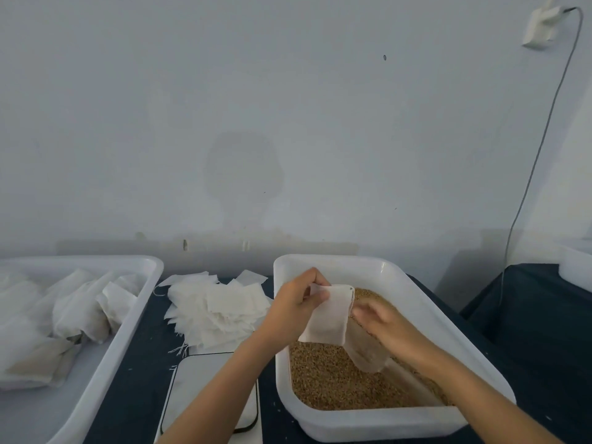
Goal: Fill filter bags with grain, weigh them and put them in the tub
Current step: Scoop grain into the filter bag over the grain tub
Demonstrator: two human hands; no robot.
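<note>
Filling step, early — an empty filter bag [330, 314] is being opened over the grain tub [397, 421], nothing in it yet by the look of it. The left hand [296, 304] pinches the bag's top left corner, thumb and fingers closed on the cloth, so the bag hangs below and to the right of that grip, above the grain [336, 376]. The right hand [379, 318] is at the bag's open right edge, fingers fairly straight & blurred; can't tell if it grips the edge or just touches it.

Next, prob.: spread the mouth wide, then scoop grain in — needs the mouth held open.

Left of the grain tub: stack of spare bags [214, 310], the scale [211, 392] nearer the person, and further left the tub w/ filled bags [128, 334].
</note>
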